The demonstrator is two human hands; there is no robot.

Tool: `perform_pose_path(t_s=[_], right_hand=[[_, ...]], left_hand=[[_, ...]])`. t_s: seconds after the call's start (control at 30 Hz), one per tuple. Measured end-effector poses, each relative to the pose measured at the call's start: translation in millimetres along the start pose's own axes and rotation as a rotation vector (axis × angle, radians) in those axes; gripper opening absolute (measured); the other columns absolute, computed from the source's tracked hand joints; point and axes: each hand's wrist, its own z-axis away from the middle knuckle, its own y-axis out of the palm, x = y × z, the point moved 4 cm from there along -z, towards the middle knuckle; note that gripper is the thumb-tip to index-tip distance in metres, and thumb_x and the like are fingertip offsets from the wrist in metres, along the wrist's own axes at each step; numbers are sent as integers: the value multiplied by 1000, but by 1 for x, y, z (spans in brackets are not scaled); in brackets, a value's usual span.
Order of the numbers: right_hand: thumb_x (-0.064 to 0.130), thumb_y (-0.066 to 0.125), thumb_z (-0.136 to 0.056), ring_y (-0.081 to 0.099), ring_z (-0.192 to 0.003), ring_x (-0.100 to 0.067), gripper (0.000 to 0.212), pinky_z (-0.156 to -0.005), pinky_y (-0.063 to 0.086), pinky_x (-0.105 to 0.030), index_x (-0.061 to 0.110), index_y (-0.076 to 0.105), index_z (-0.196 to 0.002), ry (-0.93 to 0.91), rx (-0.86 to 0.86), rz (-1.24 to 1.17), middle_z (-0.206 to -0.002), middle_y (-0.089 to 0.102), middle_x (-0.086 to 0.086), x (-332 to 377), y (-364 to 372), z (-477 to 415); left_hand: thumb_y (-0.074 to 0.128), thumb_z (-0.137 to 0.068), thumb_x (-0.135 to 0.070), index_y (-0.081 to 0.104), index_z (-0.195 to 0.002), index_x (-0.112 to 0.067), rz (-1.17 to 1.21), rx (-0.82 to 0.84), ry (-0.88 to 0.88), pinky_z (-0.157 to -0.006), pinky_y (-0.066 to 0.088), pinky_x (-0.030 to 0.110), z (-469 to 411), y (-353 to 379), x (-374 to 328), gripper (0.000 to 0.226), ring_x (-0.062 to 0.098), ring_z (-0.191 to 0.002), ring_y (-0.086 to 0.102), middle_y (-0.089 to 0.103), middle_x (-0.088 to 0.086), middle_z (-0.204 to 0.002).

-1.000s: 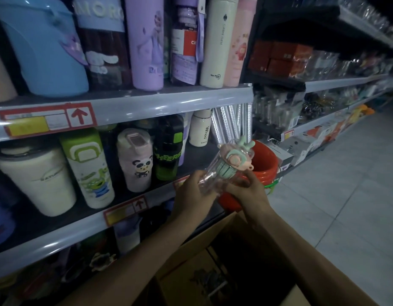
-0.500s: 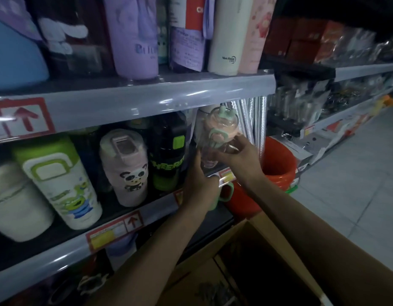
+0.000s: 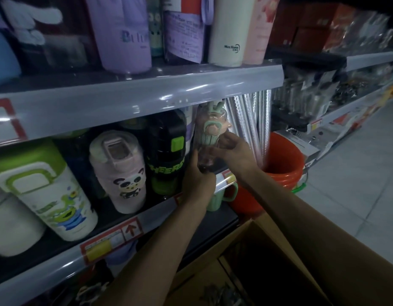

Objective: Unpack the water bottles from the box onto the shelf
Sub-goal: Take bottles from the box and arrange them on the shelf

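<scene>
Head view: clear plastic water bottle (image 3: pixel 207 140) with pink-and-green cartoon lid, held upright at the right end of the grey metal shelf (image 3: pixel 58 268).
Its base sits in the curled left hand (image 3: pixel 198 180) and the right hand (image 3: pixel 233 151) wraps its body, just beside a black green-buttoned bottle (image 3: pixel 166 151). It is probably light, rigid and slick, so grip the body, not the lid.

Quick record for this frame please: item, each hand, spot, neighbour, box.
item: clear bottle with pink-green lid, upright
left hand: grips its base
right hand: grips its middle
spot: right end of the middle shelf; set down or not, cannot tell
neighbour: black bottle, just left
box: open, below the arms
</scene>
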Motion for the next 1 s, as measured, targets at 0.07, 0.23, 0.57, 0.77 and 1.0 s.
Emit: perform_pose_path(t_s=[0.07,0.23,0.57,0.77,1.0], right_hand=[[-21,68,-81,72,-77,-4,50,-66,55,-15,-7,61,-128,14,4,21,-114,72,-20,-1,4,0],[-15,69,-85,70,-69,-2,49,-57,55,-15,-2,58,-130,115,-4,85,-98,71,-7,8,6,9],[-9,80,-77,60,-116,-23,76,-101,49,-37,-1,46,-145,138,15,423,-120,67,-5,32,-36,74],[10,87,-75,61,-117,-18,73,-86,38,-14,10,54,-141,45,106,734,-119,63,2,51,-56,143],[55,70,-60,49,-134,-28,99,-110,45,-41,35,39,-152,50,200,1001,-149,48,-7,25,-81,223]], left_hand=[[41,-61,-14,43,-147,-45,-16,-3,-6,-107,49,52,-2,-3,3,92,27,-130,57,58,-5,-145],[51,-62,-14,48,-145,-41,-29,9,-45,-100,54,54,8,-10,-9,87,29,-121,62,65,-4,-136],[79,-62,-19,52,-146,-26,-152,191,16,-102,53,40,50,-24,-22,88,16,-119,60,61,-7,-129],[62,-59,-58,60,-133,-26,-387,231,85,-85,58,37,99,-44,-23,81,16,-98,69,71,-4,-117],[62,-81,-67,50,-145,-31,-732,311,288,-108,45,39,169,-58,-23,74,18,-133,52,55,-7,-145]])
